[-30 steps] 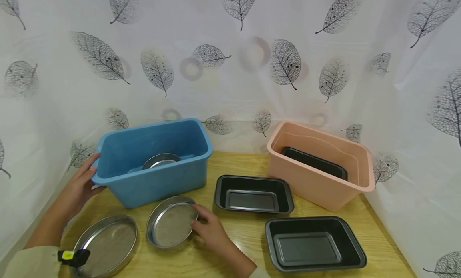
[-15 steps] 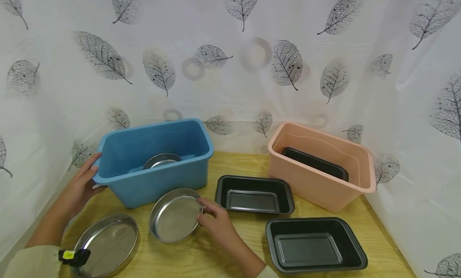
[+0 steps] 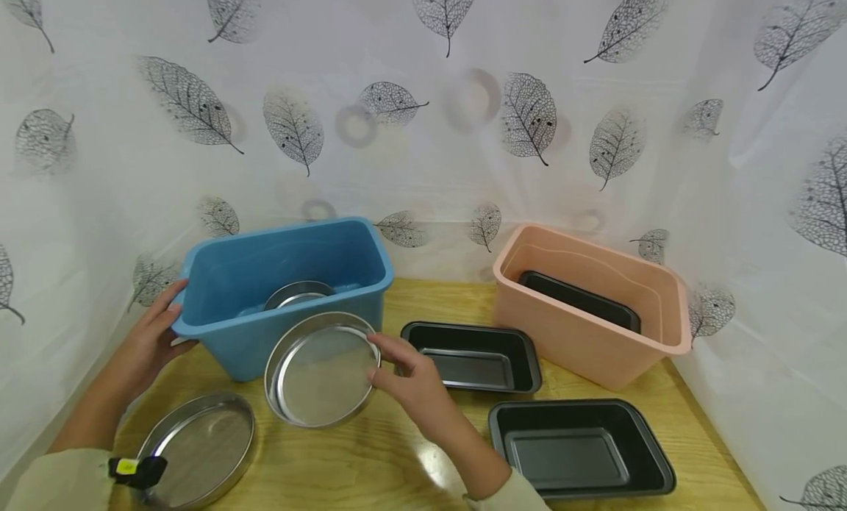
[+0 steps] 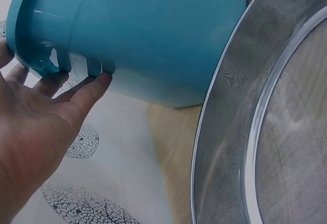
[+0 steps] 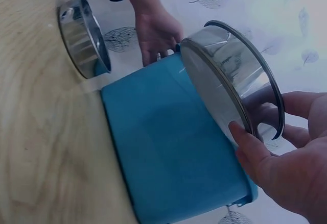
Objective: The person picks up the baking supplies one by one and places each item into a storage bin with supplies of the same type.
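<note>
My right hand (image 3: 420,382) pinches the right edge of a round metal sieve (image 3: 324,375), lifted and tilted in front of the blue bin. In the right wrist view, the thumb lies against the mesh side of the sieve (image 5: 232,71) and the fingers curl round its wall. My left hand (image 3: 148,342) grips the left end of the blue bin (image 3: 291,342) at its rim; the left wrist view has its fingers at the bin's handle. Inside the bin sits another round metal piece (image 3: 298,290), partly hidden by the front wall. A larger sieve (image 3: 198,448) lies near my left forearm.
A pink bin (image 3: 562,327) stands at the right with a dark loaf pan (image 3: 579,301) inside. Two more dark loaf pans, one behind (image 3: 463,367) and one in front (image 3: 569,456), sit on the wooden table (image 3: 344,474). A leaf-patterned curtain (image 3: 397,173) surrounds the table.
My right hand has raised the sieve off the table, up towards the blue bin's front wall, tilting it. My left hand has stayed on the bin.
</note>
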Demonstrator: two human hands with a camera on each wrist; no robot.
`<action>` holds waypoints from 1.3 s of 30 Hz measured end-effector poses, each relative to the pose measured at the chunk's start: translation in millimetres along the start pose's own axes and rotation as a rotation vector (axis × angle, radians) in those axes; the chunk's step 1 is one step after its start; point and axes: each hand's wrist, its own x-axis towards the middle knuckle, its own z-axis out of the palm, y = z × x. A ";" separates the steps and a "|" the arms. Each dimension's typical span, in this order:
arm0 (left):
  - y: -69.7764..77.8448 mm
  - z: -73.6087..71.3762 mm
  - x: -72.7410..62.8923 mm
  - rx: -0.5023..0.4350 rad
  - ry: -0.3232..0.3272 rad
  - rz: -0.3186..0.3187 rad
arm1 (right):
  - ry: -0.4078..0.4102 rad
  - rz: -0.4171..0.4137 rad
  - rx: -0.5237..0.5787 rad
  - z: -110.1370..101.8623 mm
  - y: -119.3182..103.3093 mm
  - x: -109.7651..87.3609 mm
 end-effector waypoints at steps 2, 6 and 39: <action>-0.2 -0.4 0.1 0.016 0.000 0.000 | -0.014 -0.009 -0.004 -3.2 -7.2 3.3; -0.1 -1.4 -0.1 0.032 0.003 -0.004 | -0.041 -0.045 -0.020 -9.5 -18.6 13.2; 1.8 0.2 -0.3 0.030 0.013 -0.036 | -0.193 -0.175 -0.215 -39.4 -47.5 137.0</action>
